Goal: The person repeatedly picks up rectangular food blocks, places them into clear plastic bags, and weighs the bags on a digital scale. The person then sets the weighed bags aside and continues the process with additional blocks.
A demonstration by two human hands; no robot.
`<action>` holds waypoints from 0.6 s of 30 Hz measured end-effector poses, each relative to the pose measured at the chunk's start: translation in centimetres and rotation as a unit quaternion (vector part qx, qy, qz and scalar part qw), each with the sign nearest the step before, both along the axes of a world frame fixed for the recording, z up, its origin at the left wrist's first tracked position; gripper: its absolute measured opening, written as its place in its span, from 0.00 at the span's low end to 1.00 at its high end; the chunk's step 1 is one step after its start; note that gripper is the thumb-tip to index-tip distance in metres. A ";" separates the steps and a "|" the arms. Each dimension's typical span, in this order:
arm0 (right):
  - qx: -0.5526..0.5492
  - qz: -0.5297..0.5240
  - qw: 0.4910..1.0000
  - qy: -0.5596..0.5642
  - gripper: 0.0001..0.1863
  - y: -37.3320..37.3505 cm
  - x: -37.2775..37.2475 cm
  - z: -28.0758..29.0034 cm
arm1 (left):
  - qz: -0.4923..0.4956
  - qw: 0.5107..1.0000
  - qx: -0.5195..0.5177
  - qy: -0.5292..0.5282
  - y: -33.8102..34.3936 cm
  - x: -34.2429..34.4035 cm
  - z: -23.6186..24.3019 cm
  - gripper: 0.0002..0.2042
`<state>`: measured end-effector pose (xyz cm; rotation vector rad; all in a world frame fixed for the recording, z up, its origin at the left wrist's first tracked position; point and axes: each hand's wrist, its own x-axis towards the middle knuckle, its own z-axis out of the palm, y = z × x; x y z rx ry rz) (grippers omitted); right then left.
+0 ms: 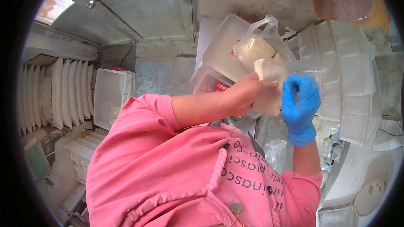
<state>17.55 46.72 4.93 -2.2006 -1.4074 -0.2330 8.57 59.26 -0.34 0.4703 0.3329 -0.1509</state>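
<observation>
My bare left hand [246, 94] is closed on a pale cream, soft-looking sheet [269, 103], its thumb and fingers pinching the near part. The sheet stands up in front of a clear plastic bag [270, 22] holding pale cream pieces [256, 49]. That bag rests on the white tray [216, 52] of a scale with a lit red display [219, 86]. My right hand [301, 107], in a blue glove, is curled closed at the sheet's right edge. What its fingers hold, if anything, is hidden.
Large white plastic crates [351, 80] stand at the right. Clear plastic bags [275, 153] lie below my hands. At the left are a white bin [110, 94] and a row of upright white sacks [63, 92]. A grey metal door [147, 8] closes the back.
</observation>
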 end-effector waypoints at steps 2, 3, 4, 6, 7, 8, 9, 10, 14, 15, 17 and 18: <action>-0.074 0.001 0.993 0.093 0.11 -0.2 -1.8 0.1 | 0.016 0.998 -0.064 0.010 -0.3 -0.6 -0.7 0.20; -0.101 -0.001 0.991 0.092 0.10 0.1 -2.9 -0.2 | 0.024 0.995 -0.099 0.014 -0.6 -0.8 -1.5 0.20; -0.127 -0.003 0.988 0.092 0.10 0.3 -3.4 -0.5 | 0.031 0.990 -0.134 0.020 -0.9 -0.9 -1.8 0.21; -0.145 -0.017 0.984 0.102 0.09 0.3 -3.2 -1.8 | 0.046 0.990 -0.132 -0.002 -1.2 -1.4 -1.3 0.26; -0.154 -0.025 0.982 0.108 0.09 0.3 -2.9 -2.2 | 0.054 0.990 -0.131 -0.013 -1.2 -1.5 -1.2 0.29; -0.143 -0.018 0.983 0.112 0.08 0.3 -2.8 -2.4 | 0.052 0.991 -0.125 -0.025 -1.2 -1.7 -1.3 0.29; -0.132 -0.011 0.984 0.116 0.07 0.3 -2.7 -2.5 | 0.051 0.991 -0.118 -0.038 -1.2 -1.7 -1.4 0.29; -0.121 -0.004 0.985 0.120 0.06 0.4 -2.5 -2.6 | 0.050 0.991 -0.112 -0.050 -1.1 -1.8 -1.5 0.30; -0.069 -0.030 0.963 0.259 0.05 0.1 -1.7 -2.8 | 0.008 0.989 -0.132 -0.065 -0.5 -1.6 -3.0 0.25; -0.055 -0.036 0.942 0.328 0.04 -0.2 -1.2 -2.7 | -0.010 0.992 -0.095 -0.084 0.0 -1.7 -3.3 0.23; -0.032 -0.047 0.879 0.473 0.04 -0.8 -0.4 -2.2 | -0.016 0.995 -0.026 -0.095 0.0 -1.9 -3.4 0.21; -0.023 -0.050 0.835 0.548 0.04 -0.9 -0.2 -1.5 | -0.005 0.996 0.007 -0.086 -0.1 -1.9 -3.3 0.20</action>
